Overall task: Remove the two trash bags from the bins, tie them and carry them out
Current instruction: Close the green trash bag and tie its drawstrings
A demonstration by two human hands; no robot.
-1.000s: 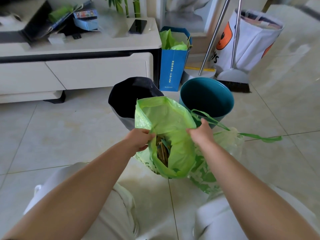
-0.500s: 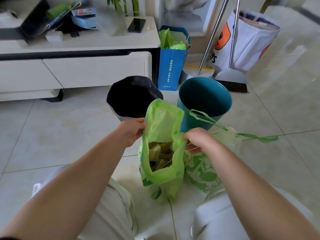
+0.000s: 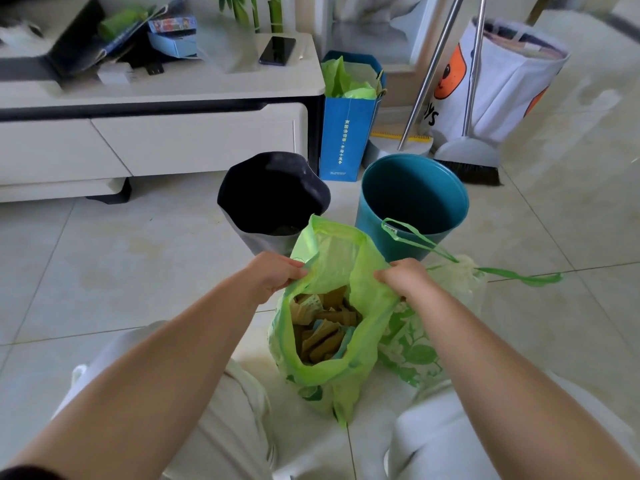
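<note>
Pale glossy floor tiles fill the scene, with a low white cabinet along the far left wall and a phone lying on its top. On the floor in the middle stands an open green trash bag, its mouth spread wide so that brown and pale blue scraps show inside. The left hand is clamped on the left edge of the bag's rim, and the right hand is pinched on the right edge, the two held apart across the opening. Just right of it, touching, sits a second trash bag, clear with a green leaf print, gathered at the top with its green drawstring trailing out to the right. Behind the bags stand a dark bin on the left and a teal bin on the right. Farther back are a blue paper bag stuffed with green plastic, a broom and a white fabric hamper.
</note>
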